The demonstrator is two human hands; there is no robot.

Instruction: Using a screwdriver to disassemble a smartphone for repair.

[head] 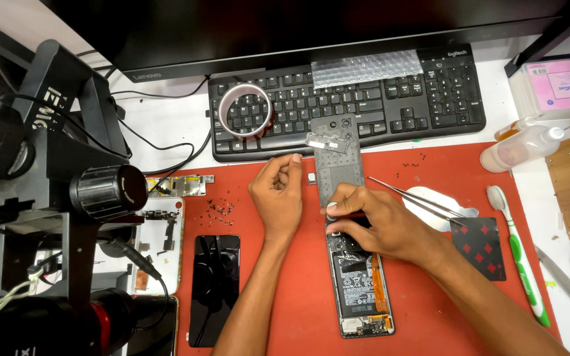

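An opened phone [359,290] lies on the red mat [430,178] with its battery and boards showing. My right hand [374,221] rests on its top end, fingers curled over the board, and holds metal tweezers [410,196] that stick out to the right. A grey back cover [339,161] lies just above the phone, reaching the keyboard, with a small silver plate [326,140] on it. My left hand [278,194] rests on the mat to the left of the cover, fingers loosely curled and holding nothing.
A black keyboard [430,99] carries a tape roll [244,110] and bubble wrap [366,68]. A black screen panel [214,287] and phone parts [163,231] lie left, beside a microscope stand [54,198]. A playing card [479,247], toothbrush [519,257], squeeze bottle [526,146] and tissue box [559,86] sit right.
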